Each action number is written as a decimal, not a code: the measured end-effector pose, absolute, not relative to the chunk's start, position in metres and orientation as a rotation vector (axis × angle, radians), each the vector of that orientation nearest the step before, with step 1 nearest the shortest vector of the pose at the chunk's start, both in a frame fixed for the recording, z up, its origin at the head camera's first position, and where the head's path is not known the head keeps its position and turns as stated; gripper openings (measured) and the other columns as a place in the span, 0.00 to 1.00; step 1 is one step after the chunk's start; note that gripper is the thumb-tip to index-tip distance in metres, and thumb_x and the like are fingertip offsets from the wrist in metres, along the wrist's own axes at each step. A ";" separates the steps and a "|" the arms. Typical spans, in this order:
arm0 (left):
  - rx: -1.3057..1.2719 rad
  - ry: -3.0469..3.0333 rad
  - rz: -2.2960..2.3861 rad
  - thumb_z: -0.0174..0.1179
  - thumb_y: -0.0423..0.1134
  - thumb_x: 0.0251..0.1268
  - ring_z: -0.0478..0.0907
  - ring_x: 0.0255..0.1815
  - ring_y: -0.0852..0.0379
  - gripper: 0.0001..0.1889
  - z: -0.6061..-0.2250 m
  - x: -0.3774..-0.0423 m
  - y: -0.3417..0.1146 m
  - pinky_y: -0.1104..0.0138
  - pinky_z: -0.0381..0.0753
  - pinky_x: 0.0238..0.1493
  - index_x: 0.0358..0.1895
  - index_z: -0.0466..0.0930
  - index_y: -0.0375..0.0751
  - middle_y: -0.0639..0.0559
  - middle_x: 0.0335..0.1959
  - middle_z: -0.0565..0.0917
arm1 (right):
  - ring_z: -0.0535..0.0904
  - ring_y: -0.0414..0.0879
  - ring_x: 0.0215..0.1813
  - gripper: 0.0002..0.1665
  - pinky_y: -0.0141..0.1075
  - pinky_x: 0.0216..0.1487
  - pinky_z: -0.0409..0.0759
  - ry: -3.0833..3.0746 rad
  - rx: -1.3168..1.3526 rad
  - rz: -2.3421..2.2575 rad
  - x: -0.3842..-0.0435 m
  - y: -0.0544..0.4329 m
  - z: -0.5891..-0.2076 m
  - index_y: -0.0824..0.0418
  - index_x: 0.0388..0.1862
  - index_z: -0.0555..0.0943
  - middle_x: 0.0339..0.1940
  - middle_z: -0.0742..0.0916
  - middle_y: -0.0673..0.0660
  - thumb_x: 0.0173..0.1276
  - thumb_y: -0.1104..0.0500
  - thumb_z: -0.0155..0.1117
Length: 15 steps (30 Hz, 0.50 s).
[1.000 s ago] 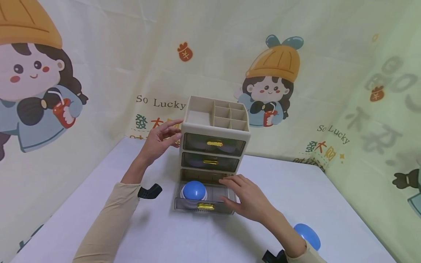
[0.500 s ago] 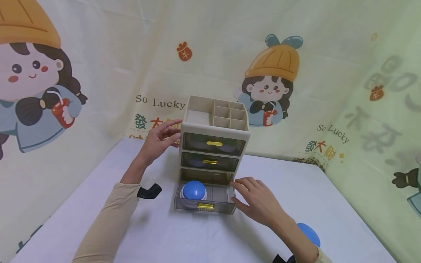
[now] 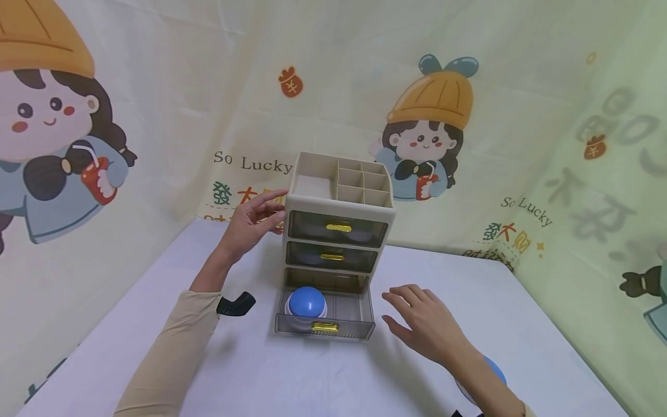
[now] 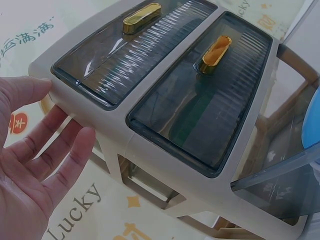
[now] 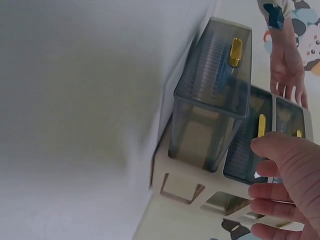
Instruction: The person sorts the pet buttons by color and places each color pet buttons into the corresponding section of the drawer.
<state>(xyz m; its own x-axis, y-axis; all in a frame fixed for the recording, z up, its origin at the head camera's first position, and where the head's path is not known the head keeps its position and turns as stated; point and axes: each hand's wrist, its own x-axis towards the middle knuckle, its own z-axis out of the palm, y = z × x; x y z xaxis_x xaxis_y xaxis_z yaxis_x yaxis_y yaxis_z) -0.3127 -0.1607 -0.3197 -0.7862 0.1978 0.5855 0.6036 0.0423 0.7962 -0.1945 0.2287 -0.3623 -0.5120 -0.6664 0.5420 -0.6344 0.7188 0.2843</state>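
A beige desktop organizer with three smoky see-through drawers and gold handles stands upright on the table. Its bottom drawer is pulled out, and a blue dome on a white base sits in the left part of it. My left hand rests with its fingertips against the organizer's upper left side; in the left wrist view, the thumb touches the front corner. Just right of the drawer, apart from it, my right hand hovers with loosely bent fingers and nothing in them.
Partly hidden under my right forearm, a second blue domed thing lies on the white-covered table. Divided compartments top the organizer. A printed cloth backdrop hangs behind and along both sides.
My right hand has drawn back to the right, from over the drawer's right part to outside it. The left hand keeps its place at the organizer, and the blue dome stays in the drawer.
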 end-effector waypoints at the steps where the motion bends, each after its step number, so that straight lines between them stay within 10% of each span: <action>1: -0.814 -2.009 -1.799 0.61 0.33 0.74 0.84 0.49 0.55 0.24 -0.320 -0.313 -0.161 0.66 0.89 0.43 0.71 0.75 0.47 0.41 0.52 0.84 | 0.83 0.50 0.52 0.24 0.45 0.45 0.85 -2.283 0.980 -0.062 -0.194 0.231 -0.362 0.57 0.53 0.86 0.49 0.88 0.53 0.59 0.51 0.74; 15: -0.821 -2.001 -1.775 0.62 0.35 0.74 0.84 0.49 0.56 0.24 -0.320 -0.311 -0.161 0.66 0.88 0.43 0.71 0.75 0.48 0.44 0.52 0.85 | 0.83 0.51 0.50 0.22 0.47 0.44 0.85 -2.316 0.907 -0.061 -0.185 0.267 -0.368 0.59 0.51 0.86 0.47 0.88 0.54 0.59 0.52 0.73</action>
